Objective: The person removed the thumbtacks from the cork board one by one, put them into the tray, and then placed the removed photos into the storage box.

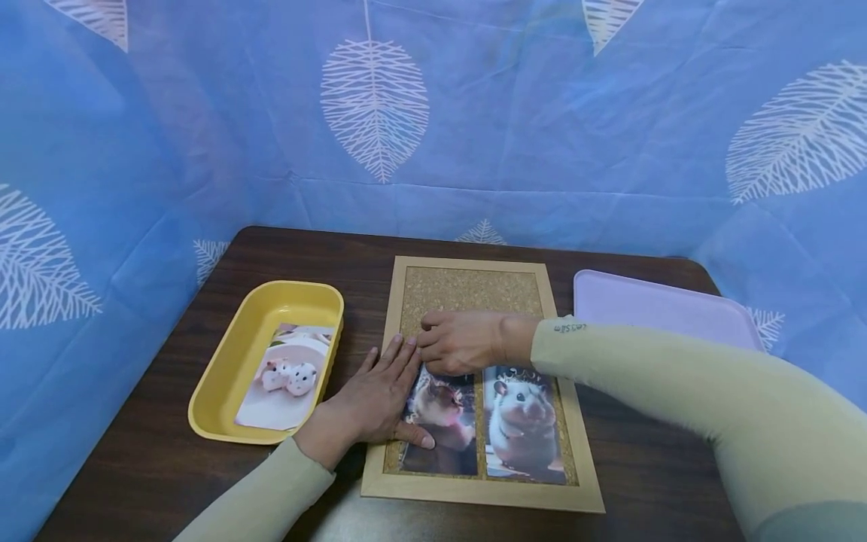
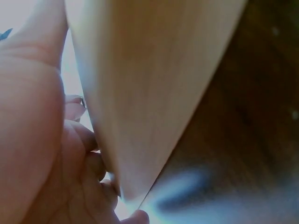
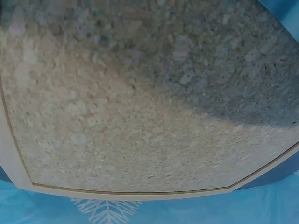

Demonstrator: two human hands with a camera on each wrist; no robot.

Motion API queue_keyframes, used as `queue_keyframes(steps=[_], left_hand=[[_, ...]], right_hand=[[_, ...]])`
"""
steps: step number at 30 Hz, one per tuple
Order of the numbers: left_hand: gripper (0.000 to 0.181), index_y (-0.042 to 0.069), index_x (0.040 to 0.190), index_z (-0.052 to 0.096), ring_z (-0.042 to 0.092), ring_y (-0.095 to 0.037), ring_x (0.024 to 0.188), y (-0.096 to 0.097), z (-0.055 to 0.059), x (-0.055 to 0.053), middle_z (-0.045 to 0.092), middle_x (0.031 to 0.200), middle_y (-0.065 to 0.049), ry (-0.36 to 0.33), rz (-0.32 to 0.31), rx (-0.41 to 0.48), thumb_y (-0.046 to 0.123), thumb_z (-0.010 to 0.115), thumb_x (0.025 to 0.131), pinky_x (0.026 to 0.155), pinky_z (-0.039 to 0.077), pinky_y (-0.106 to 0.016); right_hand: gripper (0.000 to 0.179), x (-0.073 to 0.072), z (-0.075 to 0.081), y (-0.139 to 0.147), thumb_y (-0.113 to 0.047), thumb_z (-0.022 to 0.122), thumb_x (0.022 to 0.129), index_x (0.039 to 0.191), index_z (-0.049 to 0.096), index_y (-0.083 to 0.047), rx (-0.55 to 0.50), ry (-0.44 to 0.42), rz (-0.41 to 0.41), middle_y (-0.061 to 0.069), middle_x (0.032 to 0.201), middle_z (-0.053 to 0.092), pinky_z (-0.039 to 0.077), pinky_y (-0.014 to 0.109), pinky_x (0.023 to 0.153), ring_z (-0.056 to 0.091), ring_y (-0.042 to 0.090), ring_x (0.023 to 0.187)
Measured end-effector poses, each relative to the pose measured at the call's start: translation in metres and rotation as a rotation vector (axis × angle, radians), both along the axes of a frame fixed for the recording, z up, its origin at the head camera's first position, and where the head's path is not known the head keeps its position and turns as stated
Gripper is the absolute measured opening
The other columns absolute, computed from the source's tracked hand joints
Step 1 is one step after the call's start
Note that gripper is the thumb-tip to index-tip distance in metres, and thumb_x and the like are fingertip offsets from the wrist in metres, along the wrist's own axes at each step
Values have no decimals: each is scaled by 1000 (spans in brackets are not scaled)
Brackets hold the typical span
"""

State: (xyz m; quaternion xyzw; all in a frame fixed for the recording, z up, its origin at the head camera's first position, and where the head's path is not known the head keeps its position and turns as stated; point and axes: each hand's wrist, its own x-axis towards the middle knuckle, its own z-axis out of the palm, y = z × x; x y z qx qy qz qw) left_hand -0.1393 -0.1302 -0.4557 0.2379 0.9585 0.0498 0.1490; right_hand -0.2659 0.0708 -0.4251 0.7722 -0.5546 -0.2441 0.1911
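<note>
A cork board (image 1: 477, 290) with a light wooden frame lies on the table, two photos side by side on its lower part. The left photo (image 1: 450, 452) shows a small animal against a dark background; the right photo (image 1: 524, 429) shows a white hamster wearing a crown. With fingers stretched out, my left hand (image 1: 372, 399) rests on the board's left edge and the left photo. My right hand (image 1: 463, 340) is at that photo's top left corner, fingers bent; whether something small is between the fingertips is hidden. Bare cork (image 3: 117, 130) fills most of the right wrist view.
A yellow tray (image 1: 210, 391) stands left of the board, holding a photo (image 1: 284, 395) of white, dark-spotted treats. Behind my right forearm, a lilac tray (image 1: 650, 305) lies at the right. The dark wooden table (image 1: 156, 452) ends at a blue leaf-patterned cloth (image 1: 508, 135).
</note>
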Motion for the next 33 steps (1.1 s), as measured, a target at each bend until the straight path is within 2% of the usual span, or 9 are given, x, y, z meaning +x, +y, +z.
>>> queue_keyframes(steps=[11,17,33], left_hand=[[134,6,170,9,-4,-34,165,0,0,0,0,178,-14,-14,12,31,86,65,79,131,12,-61],[134,6,170,9,-5,-34,165,0,-1,0,0,178,-14,-13,13,33,86,65,79,131,12,-60],[134,7,170,10,-4,-32,165,-4,-7,0,0,178,-13,17,-9,20,90,62,79,131,9,-61]], right_hand=[[36,2,2,-4,-38,44,111,120,74,-21,89,23,-28,-7,117,73,44,38,94,60,17,106],[37,2,1,-3,-39,41,112,121,72,-20,94,36,-25,-6,117,71,44,38,94,58,18,105],[34,2,1,-4,-34,40,112,117,70,-17,94,-1,-65,-3,117,70,45,38,94,58,18,106]])
